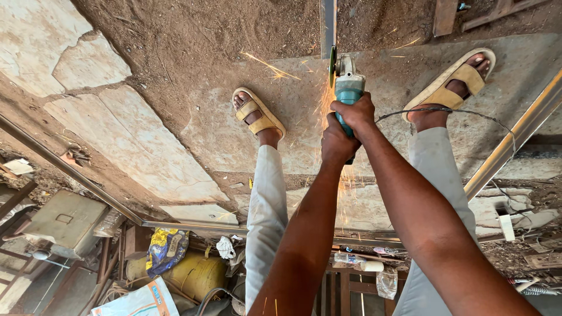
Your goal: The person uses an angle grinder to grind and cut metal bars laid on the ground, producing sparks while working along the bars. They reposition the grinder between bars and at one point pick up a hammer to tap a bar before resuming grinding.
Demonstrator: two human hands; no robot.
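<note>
Head view: at 12 o'clock a metal bar lies on the ground. Both hands, left and right, clamp the teal grinder, its disc throwing sparks toward 9 o'clock.

A crumpled blue and yellow bag lay at the lower left, beside a yellow drum. Below it was a white and light-blue sack. A clear plastic bag hung near the lower centre.

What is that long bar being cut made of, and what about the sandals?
The bar looks like bare grey metal, probably steel: sparks fly where the angle grinder meets it. The sandals look like tan leather or a soft synthetic, matte, with wide straps; the picture cannot settle which.
</note>
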